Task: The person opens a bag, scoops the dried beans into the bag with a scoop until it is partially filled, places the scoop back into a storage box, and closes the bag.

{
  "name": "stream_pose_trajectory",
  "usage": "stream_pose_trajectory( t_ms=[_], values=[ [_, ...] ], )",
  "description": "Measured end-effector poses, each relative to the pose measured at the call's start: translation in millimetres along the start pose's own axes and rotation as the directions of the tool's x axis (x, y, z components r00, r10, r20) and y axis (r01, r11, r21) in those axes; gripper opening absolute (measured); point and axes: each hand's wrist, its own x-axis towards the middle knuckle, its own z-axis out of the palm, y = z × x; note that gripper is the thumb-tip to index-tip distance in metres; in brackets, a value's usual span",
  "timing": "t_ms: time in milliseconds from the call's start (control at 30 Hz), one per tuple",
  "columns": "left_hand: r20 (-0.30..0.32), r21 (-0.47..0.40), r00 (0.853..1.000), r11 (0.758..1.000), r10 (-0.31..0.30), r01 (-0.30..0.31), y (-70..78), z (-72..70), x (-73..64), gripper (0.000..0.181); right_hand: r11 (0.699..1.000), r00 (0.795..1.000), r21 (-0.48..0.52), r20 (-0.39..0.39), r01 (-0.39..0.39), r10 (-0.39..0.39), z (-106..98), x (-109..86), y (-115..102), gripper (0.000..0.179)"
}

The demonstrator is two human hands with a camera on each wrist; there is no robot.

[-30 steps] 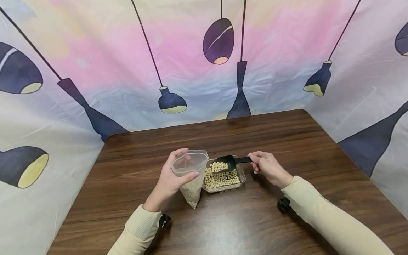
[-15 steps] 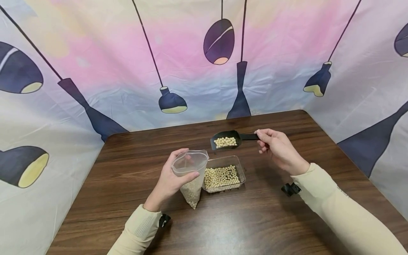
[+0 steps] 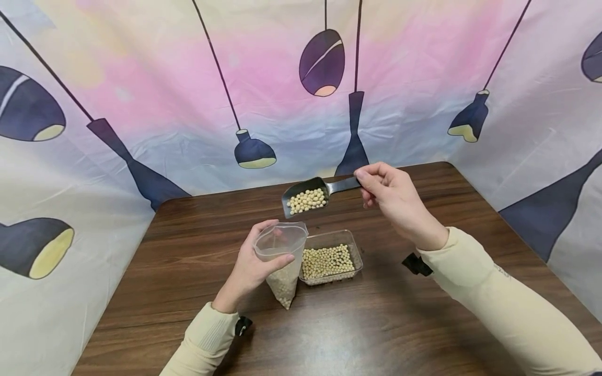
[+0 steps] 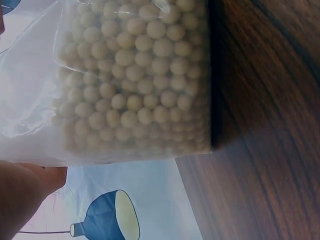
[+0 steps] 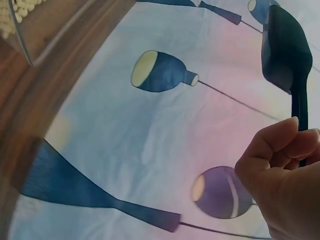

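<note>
My left hand (image 3: 256, 261) grips a clear plastic bag (image 3: 290, 271) near its open top and holds it upright on the table. In the left wrist view, round pale beans (image 4: 135, 75) fill the bag's lower part. With thumb and fingers, my right hand (image 3: 395, 196) pinches the handle of a black scoop (image 3: 320, 185). Pale beans (image 3: 307, 201) lie in the scoop, which hangs above and slightly right of the bag's mouth. The right wrist view shows the scoop (image 5: 287, 47) from its underside. Beside the bag stands a clear plastic box (image 3: 356, 250), with beans across its bottom.
The dark wooden table (image 3: 197, 250) extends around both hands. A fabric backdrop (image 3: 282, 78) printed with hanging lamps surrounds its back and sides. A black device (image 3: 416, 264) is worn at the right wrist, another (image 3: 242, 326) at the left.
My right hand has lifted the loaded scoop up out of the box, then moved it left toward the bag's mouth. The left hand and the bag have stayed in place.
</note>
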Motion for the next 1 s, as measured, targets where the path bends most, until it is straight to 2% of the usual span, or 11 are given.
stream_pose_trajectory(
  t_ms=[167,333,433,533,567,600,633,667,767,833,1000],
  values=[
    [-0.005,-0.012,1.000,1.000,0.001,-0.001,0.3,0.8,0.4,0.071,0.970,0.987,-0.187,-0.001,0.155,-0.158,6.3,-4.9,-8.2,0.020],
    [-0.015,0.030,1.000,0.999,-0.010,0.010,0.7,0.5,0.3,0.071,0.881,0.938,-0.333,0.026,0.335,-0.346,12.8,-13.3,-13.4,0.012],
    [-0.014,0.028,1.000,1.000,-0.010,0.011,0.8,0.5,-0.1,0.071,0.748,0.845,-0.426,0.086,0.510,-0.527,16.4,-19.2,-16.4,0.010],
    [-0.012,0.000,1.000,1.000,-0.004,0.004,0.7,1.0,-0.1,0.070,0.523,0.704,-0.546,0.186,0.654,-0.685,16.9,-24.8,-18.5,0.013],
    [-0.012,-0.011,1.000,1.000,-0.001,0.001,0.8,1.2,0.1,0.070,0.456,0.671,-0.583,0.220,0.673,-0.708,16.4,-26.2,-17.9,0.013],
    [-0.012,-0.019,1.000,1.000,0.006,-0.006,0.5,1.4,0.6,0.070,0.408,0.659,-0.616,0.253,0.674,-0.708,15.6,-27.7,-16.6,0.013],
    [-0.012,-0.025,1.000,1.000,0.011,-0.011,0.2,1.5,1.1,0.070,0.379,0.669,-0.649,0.277,0.660,-0.690,15.0,-29.2,-14.2,0.013],
    [-0.014,-0.027,1.000,1.000,0.015,-0.016,0.4,1.4,1.6,0.070,0.367,0.698,-0.681,0.298,0.634,-0.651,14.7,-30.2,-10.5,0.012],
    [-0.019,-0.013,1.000,1.000,0.019,-0.019,0.9,0.6,2.8,0.070,0.415,0.827,-0.744,0.327,0.524,-0.457,16.2,-31.6,9.6,0.010],
    [-0.021,-0.003,1.000,1.000,0.013,-0.014,0.5,0.0,2.4,0.070,0.440,0.882,-0.773,0.328,0.457,-0.338,18.4,-32.4,27.2,0.008],
    [-0.028,-0.006,1.000,1.000,0.000,0.000,-0.5,0.9,-0.2,0.069,0.469,0.913,-0.784,0.338,0.407,-0.228,17.6,-31.5,58.2,0.005]
  ],
)
